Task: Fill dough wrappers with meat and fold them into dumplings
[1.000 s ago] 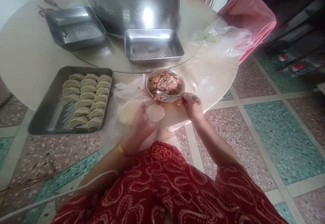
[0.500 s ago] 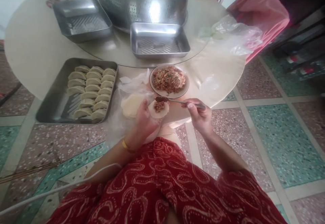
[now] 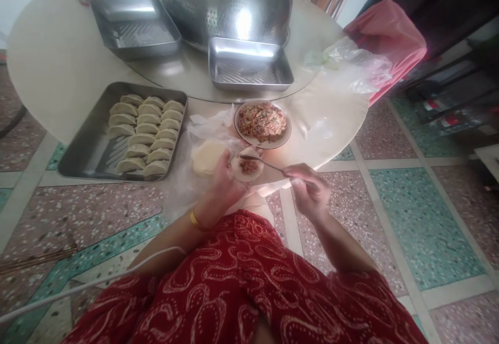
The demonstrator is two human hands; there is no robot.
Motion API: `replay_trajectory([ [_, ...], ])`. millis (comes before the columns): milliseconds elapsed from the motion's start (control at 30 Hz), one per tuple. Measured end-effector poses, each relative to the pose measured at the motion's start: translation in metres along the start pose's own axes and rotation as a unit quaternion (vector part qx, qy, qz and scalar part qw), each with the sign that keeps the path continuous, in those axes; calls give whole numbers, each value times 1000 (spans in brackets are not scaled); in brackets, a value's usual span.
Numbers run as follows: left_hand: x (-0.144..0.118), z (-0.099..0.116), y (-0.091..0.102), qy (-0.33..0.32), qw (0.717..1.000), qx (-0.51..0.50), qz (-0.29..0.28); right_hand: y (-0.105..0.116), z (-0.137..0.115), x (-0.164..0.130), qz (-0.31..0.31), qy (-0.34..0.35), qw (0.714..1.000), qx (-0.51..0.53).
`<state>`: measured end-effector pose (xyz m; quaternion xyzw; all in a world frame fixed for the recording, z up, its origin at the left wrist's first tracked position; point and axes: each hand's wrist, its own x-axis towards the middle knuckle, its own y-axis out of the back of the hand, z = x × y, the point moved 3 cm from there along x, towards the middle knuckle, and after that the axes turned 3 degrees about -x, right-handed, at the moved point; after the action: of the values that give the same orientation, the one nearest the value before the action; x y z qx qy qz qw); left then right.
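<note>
Your left hand (image 3: 224, 183) cups a round wrapper (image 3: 246, 169) with a dab of filling, just in front of the filling bowl (image 3: 262, 123). Your right hand (image 3: 310, 190) pinches a spoon (image 3: 265, 162), its tip on that filling. Left of the bowl, a tray (image 3: 83, 154) of folded dumplings (image 3: 145, 133) sits on the bench (image 3: 47, 79).

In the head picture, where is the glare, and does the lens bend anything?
Head view: strong white glare on the big metal colander and along the rim of the empty tray; the table edge and floor tiles curve toward the corners; the wrapper looks slightly soft.
</note>
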<state>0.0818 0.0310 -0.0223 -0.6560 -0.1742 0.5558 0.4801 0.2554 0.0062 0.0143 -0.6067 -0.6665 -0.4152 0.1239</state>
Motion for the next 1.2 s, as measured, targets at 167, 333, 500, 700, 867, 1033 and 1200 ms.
replay_trajectory([
  [167, -3, 1, 2, -3, 999, 17, -33, 17, -12, 6, -44, 92, 993, -66],
  [333, -5, 1, -2, -16, 999, 22, -41, 21, -31, 6, -121, 268, 923, -249],
  [500, -4, -3, -4, -19, 999, 15, -35, 14, -41, -1, -207, 323, 874, -298],
  [700, -5, -5, -4, -12, 999, 41, -4, 5, -44, -2, -251, 305, 874, -282],
  [867, -3, -5, -1, -9, 999, 32, -19, 13, -53, 2, -201, 352, 871, -278],
  [1033, -5, 1, -2, -33, 997, 29, -71, 29, -50, -5, -184, 329, 878, -295],
  [1200, -10, 6, -7, -38, 995, 53, -79, 36, -43, -12, -154, 282, 899, -297],
])
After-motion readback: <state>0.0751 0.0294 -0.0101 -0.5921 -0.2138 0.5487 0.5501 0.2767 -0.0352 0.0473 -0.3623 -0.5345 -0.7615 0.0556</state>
